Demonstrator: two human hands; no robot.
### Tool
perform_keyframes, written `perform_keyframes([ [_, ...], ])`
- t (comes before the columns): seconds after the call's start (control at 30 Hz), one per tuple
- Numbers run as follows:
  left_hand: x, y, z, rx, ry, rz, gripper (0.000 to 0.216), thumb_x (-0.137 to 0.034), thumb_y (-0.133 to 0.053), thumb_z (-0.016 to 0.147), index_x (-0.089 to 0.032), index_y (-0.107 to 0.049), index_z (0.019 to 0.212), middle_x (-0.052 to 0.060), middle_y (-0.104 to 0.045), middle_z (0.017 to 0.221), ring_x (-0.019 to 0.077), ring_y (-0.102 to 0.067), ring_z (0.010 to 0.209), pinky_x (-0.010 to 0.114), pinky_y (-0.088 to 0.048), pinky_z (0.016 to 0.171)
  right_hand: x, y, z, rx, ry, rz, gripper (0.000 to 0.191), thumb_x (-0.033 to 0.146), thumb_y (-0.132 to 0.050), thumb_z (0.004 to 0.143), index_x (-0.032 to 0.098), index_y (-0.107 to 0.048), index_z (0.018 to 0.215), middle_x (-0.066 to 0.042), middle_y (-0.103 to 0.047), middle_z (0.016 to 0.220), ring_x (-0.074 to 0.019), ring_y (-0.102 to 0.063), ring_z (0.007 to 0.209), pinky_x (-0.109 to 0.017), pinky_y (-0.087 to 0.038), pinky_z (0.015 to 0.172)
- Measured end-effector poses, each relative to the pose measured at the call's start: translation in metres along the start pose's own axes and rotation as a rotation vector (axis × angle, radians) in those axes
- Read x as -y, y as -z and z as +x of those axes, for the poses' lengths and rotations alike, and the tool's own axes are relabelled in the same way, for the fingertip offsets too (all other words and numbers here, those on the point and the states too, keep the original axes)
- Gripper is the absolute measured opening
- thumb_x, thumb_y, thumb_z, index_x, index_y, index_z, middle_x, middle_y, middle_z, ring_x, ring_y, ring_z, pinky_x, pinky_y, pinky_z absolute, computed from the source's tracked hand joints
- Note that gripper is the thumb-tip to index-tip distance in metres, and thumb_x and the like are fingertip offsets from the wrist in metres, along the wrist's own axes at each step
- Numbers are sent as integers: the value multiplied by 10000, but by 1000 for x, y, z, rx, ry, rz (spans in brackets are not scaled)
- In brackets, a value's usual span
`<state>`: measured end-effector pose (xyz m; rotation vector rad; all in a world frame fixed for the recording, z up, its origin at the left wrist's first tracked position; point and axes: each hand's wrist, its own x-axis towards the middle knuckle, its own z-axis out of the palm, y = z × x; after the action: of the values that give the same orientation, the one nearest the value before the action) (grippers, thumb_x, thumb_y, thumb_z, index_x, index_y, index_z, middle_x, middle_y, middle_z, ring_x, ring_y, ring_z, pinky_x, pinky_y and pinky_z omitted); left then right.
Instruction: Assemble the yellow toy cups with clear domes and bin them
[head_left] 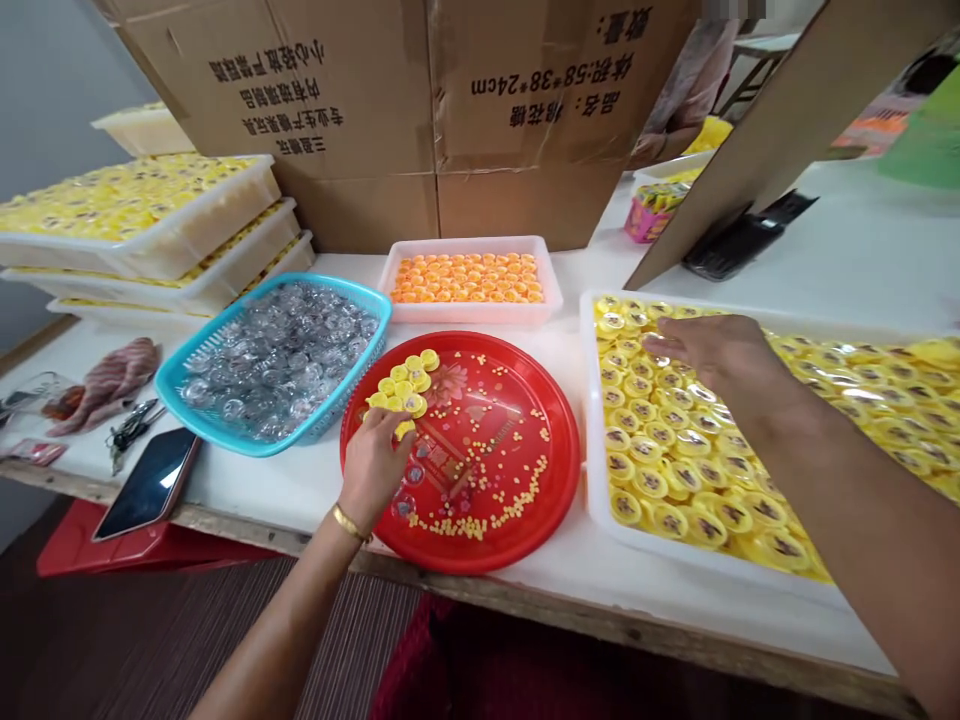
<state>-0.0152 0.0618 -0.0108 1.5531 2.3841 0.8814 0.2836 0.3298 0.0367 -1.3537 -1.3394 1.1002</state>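
Observation:
My left hand [375,462] is over the left part of a round red tray [551,400], its fingers curled round a small yellow cap [405,429] at their tips. Just beyond lies a cluster of round yellow caps [405,385], on the same tray with scattered tiny yellow beads [525,490] and a few clear domes [405,505]. My right hand [720,350] reaches over a white bin [596,480] filled with rows of yellow caps with dark printed centres [664,435]. Its fingers stretch to the left, and no piece shows in them.
Left of the tray stands a blue basket [169,385] of clear domes. Behind is a bin [556,285] of orange pieces, before a cardboard box [375,120]. Stacked bins [225,215], a phone [146,485] and keys [127,435] are on the left. A co-worker's arm [664,140] shows behind.

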Motion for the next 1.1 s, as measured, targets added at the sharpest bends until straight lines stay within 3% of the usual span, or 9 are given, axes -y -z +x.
perform_keyframes([
  [0.07, 4, 3, 16, -8, -24, 175, 240, -232, -588, 832, -148, -699, 1028, 106, -617, 997, 235, -623, 866, 359, -493, 785, 19, -5, -21, -57, -132, -20, 226, 87, -614, 863, 176, -557, 663, -45, -564, 689, -167, -616, 620, -371, -524, 708],
  [0.17, 4, 2, 33, 18, -60, 347, 226, -267, -629, 816, -157, -703, 999, 108, -590, 1008, 254, -610, 907, 352, -491, 780, 45, -23, -68, 5, -135, -25, 155, 92, -612, 873, 168, -625, 738, -57, -623, 790, -158, -632, 652, -345, -532, 715],
  [0.23, 2, 0, 38, 33, -84, 419, 204, -277, -635, 814, -161, -699, 969, 106, -578, 1001, 255, -598, 922, 341, -489, 769, 52, -41, -107, 169, -101, -115, 76, 139, -648, 867, 200, -679, 900, -49, -665, 843, -183, -655, 696, -352, -539, 720],
  [0.3, -1, -3, 38, 46, -109, 471, 158, -260, -623, 822, -165, -693, 927, 105, -573, 988, 252, -585, 928, 335, -484, 762, 47, -65, -143, 452, -23, -301, 145, 179, -655, 869, 226, -690, 1002, -35, -685, 841, -189, -661, 698, -356, -540, 730],
  [0.4, -3, -7, 37, 67, -163, 515, 146, -227, -549, 870, -167, -679, 838, 111, -575, 970, 244, -570, 930, 334, -473, 762, 25, -107, -177, 592, 142, -419, 192, 174, -659, 868, 208, -677, 1056, -47, -681, 1006, -189, -662, 817, -332, -536, 780],
  [0.6, -1, 1, 39, -16, -224, 188, 156, -165, -532, 852, -161, -613, 719, 77, -599, 868, 187, -577, 829, 306, -464, 759, -15, -182, -175, 592, 306, -629, 332, 118, -676, 843, 160, -625, 1168, -92, -614, 1184, -242, -594, 1065, -345, -465, 939],
  [0.73, 4, 21, 32, -210, -12, -167, 105, -181, -573, 783, -178, -564, 678, 11, -613, 724, 126, -562, 660, 248, -440, 645, -22, -208, -171, 571, 434, -710, 386, 209, -722, 833, 165, -593, 1194, -109, -566, 1193, -254, -572, 1054, -344, -485, 873],
  [0.87, 13, 25, 16, -261, 190, -387, 93, -247, -586, 753, -184, -525, 722, -32, -560, 621, 95, -497, 513, 221, -380, 514, -25, -224, -171, 547, 476, -759, 320, 243, -708, 853, 149, -600, 1140, -118, -573, 1077, -273, -547, 1036, -372, -467, 866],
  [1.1, 24, 3, 2, -109, 256, -581, 132, -270, -608, 743, -183, -509, 734, -26, -569, 635, 103, -552, 547, 218, -424, 537, -25, -215, -170, 491, 510, -832, 310, 269, -729, 843, 127, -599, 1086, -123, -568, 1098, -269, -553, 1038, -352, -478, 857],
])
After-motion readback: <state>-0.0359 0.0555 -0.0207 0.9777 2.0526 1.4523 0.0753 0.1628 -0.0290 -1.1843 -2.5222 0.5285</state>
